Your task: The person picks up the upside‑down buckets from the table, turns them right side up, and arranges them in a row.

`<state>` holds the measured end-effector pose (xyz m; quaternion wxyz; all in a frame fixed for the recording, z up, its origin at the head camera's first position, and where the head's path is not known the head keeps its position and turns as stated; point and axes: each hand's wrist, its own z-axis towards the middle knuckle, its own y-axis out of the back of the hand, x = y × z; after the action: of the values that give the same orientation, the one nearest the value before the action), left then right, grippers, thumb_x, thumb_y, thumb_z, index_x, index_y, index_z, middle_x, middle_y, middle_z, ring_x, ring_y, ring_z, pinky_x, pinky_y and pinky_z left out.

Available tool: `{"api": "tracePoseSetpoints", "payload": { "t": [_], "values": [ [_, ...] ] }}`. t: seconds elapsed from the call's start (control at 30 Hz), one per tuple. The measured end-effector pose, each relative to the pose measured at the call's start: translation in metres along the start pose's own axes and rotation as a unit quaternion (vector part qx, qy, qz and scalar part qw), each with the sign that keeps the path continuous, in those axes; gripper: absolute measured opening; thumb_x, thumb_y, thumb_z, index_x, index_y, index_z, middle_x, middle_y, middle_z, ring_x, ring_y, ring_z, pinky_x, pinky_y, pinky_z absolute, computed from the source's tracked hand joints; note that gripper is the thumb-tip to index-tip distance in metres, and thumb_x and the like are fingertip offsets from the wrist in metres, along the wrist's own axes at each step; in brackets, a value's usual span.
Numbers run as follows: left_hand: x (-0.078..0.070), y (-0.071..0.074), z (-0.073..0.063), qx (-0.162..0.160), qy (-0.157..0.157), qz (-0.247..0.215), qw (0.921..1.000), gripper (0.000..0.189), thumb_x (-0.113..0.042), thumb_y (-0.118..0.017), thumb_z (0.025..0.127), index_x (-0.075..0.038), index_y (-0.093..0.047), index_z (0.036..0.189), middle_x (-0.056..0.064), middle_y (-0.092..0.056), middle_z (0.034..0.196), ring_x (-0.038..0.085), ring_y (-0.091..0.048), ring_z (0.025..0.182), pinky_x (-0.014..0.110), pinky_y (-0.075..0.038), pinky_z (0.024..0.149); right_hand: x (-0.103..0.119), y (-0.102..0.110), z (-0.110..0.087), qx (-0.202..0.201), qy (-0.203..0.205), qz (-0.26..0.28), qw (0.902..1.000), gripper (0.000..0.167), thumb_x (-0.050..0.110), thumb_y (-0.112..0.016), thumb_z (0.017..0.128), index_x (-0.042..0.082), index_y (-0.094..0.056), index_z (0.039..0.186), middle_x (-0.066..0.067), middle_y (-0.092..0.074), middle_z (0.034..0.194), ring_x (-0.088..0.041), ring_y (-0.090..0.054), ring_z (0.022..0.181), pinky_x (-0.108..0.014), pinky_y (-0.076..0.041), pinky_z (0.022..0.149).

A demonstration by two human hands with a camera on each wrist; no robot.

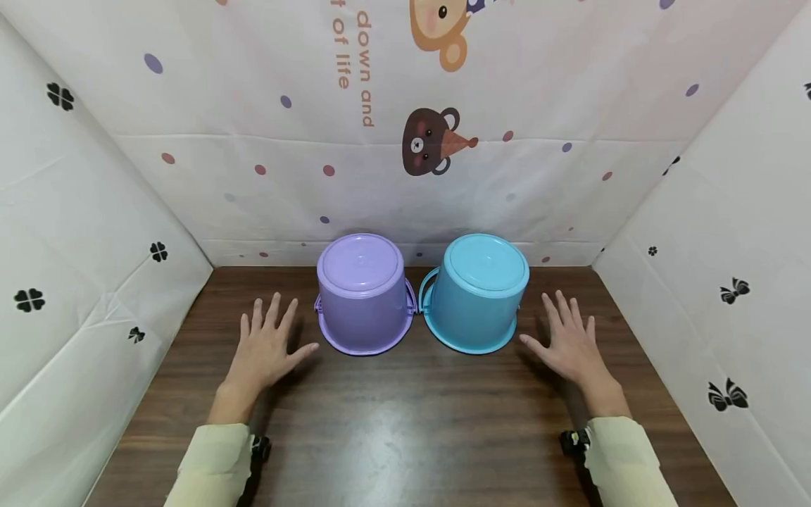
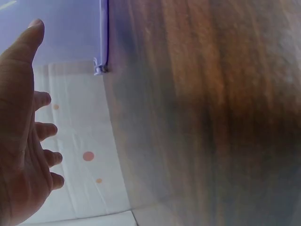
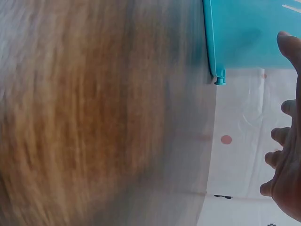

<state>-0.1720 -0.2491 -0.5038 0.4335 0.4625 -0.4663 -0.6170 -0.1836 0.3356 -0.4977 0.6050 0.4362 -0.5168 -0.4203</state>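
Observation:
Two buckets stand upside down side by side at the back of the table, a purple bucket (image 1: 362,310) on the left and a blue bucket (image 1: 476,310) on the right. Their handles meet or overlap between them. My left hand (image 1: 262,355), fingers spread, is over the table just left of the purple bucket, thumb pointing toward it. On the other side my right hand (image 1: 573,345) has its fingers spread too, its thumb close to the blue bucket. Neither hand holds anything. In the left wrist view the thumb overlaps the purple bucket's wall (image 2: 66,33).
The dark wooden table (image 1: 380,415) is bounded by a white printed back wall (image 1: 253,197) with bear pictures and dots. White side walls (image 1: 76,211) with black clover and bow prints rise at left and right.

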Motion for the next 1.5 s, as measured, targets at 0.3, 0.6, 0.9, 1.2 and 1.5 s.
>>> {"api": "tracePoseSetpoints", "payload": {
  "t": [0.3,0.6,0.9,1.2,1.5],
  "values": [
    [-0.003,0.012,0.002,-0.013,-0.011,0.005,0.9998,0.102,-0.075,-0.058,0.090,-0.012,-0.025,0.165,0.028,-0.016,0.169,0.060,-0.010,0.152,0.077,-0.011,0.119,0.007,0.009,0.001,-0.026,0.021,-0.004,0.9994,0.105,0.066,-0.061,0.093,0.011,-0.010,0.167,-0.022,-0.005,0.173,-0.053,-0.003,0.156,-0.086,-0.006,0.111],
    [-0.008,0.026,0.004,-0.049,-0.029,0.013,0.9983,0.101,-0.070,-0.064,0.089,-0.012,-0.028,0.164,0.029,-0.022,0.167,0.060,-0.015,0.151,0.077,-0.016,0.117,0.020,0.021,0.005,-0.055,0.042,0.001,0.9976,0.105,0.057,-0.068,0.092,0.011,-0.011,0.167,-0.021,-0.006,0.173,-0.050,-0.004,0.157,-0.085,-0.007,0.112],
    [-0.012,0.032,0.004,-0.053,-0.041,0.002,0.9978,0.100,-0.069,-0.064,0.090,-0.015,-0.024,0.165,0.028,-0.022,0.167,0.059,-0.017,0.151,0.077,-0.019,0.117,0.032,0.041,0.001,-0.084,0.066,0.031,0.9938,0.105,0.057,-0.067,0.092,0.009,-0.010,0.167,-0.022,-0.009,0.172,-0.050,-0.010,0.157,-0.081,-0.012,0.116],
    [-0.014,0.048,0.003,-0.069,-0.051,-0.011,0.9963,0.100,-0.066,-0.066,0.090,-0.015,-0.024,0.165,0.028,-0.023,0.167,0.058,-0.019,0.151,0.076,-0.021,0.117,0.042,0.057,-0.001,-0.102,0.092,0.041,0.9897,0.103,0.054,-0.068,0.093,0.010,-0.011,0.167,-0.021,-0.010,0.172,-0.049,-0.010,0.157,-0.080,-0.012,0.117],
    [-0.021,0.059,0.002,-0.098,-0.078,-0.014,0.9920,0.101,-0.063,-0.070,0.088,-0.015,-0.026,0.165,0.027,-0.025,0.167,0.055,-0.021,0.152,0.075,-0.023,0.117,0.060,0.064,-0.002,-0.141,0.137,0.047,0.9793,0.102,0.045,-0.075,0.088,0.009,-0.018,0.166,-0.018,-0.017,0.172,-0.044,-0.014,0.158,-0.078,-0.014,0.118]
  ]
}}
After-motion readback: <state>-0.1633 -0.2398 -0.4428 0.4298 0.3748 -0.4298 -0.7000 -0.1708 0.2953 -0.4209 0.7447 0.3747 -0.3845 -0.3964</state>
